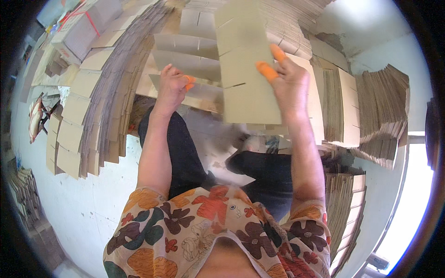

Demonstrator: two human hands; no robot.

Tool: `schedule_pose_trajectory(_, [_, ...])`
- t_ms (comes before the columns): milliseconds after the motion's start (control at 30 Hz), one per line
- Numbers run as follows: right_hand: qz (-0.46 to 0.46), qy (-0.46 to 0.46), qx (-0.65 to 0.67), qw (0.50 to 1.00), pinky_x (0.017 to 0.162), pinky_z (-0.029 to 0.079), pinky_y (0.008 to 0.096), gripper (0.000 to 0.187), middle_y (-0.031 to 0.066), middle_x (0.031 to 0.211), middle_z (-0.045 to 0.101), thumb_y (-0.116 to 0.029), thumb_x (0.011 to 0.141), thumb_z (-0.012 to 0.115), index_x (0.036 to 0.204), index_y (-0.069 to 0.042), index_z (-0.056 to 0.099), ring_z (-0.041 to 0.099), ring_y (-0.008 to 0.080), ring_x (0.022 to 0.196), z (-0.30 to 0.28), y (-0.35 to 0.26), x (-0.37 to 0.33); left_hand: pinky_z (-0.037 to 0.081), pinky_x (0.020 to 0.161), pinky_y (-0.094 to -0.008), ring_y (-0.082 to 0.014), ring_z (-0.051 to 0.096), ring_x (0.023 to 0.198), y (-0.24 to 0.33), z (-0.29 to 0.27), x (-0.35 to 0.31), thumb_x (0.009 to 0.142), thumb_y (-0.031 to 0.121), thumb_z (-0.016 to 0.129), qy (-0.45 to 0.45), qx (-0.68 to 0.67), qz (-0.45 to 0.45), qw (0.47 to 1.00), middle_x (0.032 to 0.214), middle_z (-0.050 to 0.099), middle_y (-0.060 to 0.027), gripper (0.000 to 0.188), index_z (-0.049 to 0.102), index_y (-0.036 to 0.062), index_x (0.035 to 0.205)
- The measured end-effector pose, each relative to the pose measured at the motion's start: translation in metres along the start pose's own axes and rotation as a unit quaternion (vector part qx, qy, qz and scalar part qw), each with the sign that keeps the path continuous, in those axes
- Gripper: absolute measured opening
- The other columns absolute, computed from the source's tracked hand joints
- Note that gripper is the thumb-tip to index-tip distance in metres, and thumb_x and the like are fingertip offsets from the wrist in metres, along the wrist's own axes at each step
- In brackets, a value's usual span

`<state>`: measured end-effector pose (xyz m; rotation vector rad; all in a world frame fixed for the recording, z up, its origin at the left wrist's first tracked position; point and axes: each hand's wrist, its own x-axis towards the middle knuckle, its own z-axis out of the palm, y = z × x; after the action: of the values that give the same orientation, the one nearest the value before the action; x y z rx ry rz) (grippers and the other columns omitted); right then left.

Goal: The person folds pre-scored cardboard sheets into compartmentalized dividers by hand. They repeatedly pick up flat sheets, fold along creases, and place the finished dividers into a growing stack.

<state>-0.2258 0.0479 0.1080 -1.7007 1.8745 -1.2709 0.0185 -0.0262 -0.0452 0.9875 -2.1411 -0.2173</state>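
My right hand (291, 83) grips a slotted cardboard divider strip (243, 60) by its right edge, orange finger covers lying on its face. The strip is held up in front of me, blurred slightly by motion. To its left my left hand (172, 90) is closed, fingers curled in, with an orange cover on a fingertip; whether anything is pinched there is hidden. Beside and beyond the left hand stand several cardboard strips (185, 62) in spaced rows, with slots cut in them. The held strip covers their right ends.
A long leaning row of stacked cardboard strips (104, 88) runs along my left, with a taped carton (83, 34) behind it. More stacks (340, 106) stand to the right, near a further fanned pile (382, 106). Another bundle (343, 213) lies by my right elbow. My knees are under the work area.
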Motion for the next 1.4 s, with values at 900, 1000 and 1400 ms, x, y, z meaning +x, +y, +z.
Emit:
schedule_pose_trajectory(900, [-0.083,-0.053,-0.119,0.988,0.062,0.047,0.048,0.007,0.0287,0.07,0.057,0.001,0.074,0.059,0.075,0.007,0.057,0.059,0.044,0.07,0.083,-0.014,0.008,0.034,0.1,-0.0438,-0.0222,0.055,0.079,0.007,0.0,0.007,0.067,0.0,0.072,-0.009,-0.015,-0.009,1.0,0.067,0.058,-0.0039,0.018,0.069,0.0074,0.083])
schedule_pose_trajectory(1000, [-0.08,-0.071,-0.092,0.99,0.063,0.047,0.0484,0.009,0.0285,0.071,0.057,0.0,0.073,0.061,0.076,0.007,0.057,0.059,0.045,0.072,0.087,-0.003,0.006,0.034,0.1,-0.0436,-0.0221,0.054,0.08,0.006,-0.002,0.006,0.067,0.001,0.072,-0.013,-0.016,-0.012,1.0,0.068,0.059,-0.0039,0.019,0.069,0.0077,0.084])
schedule_pose_trajectory(1400, [-0.053,-0.202,-0.152,0.966,0.075,0.049,0.0469,0.023,0.0269,0.085,0.063,-0.011,0.076,0.066,0.086,0.008,0.058,0.061,0.0421,0.087,0.118,0.014,0.048,0.037,0.097,-0.0429,-0.0232,0.055,0.081,0.003,0.008,0.012,0.061,-0.001,0.072,0.003,-0.034,-0.005,0.999,0.073,0.058,-0.0055,0.023,0.069,0.0083,0.082])
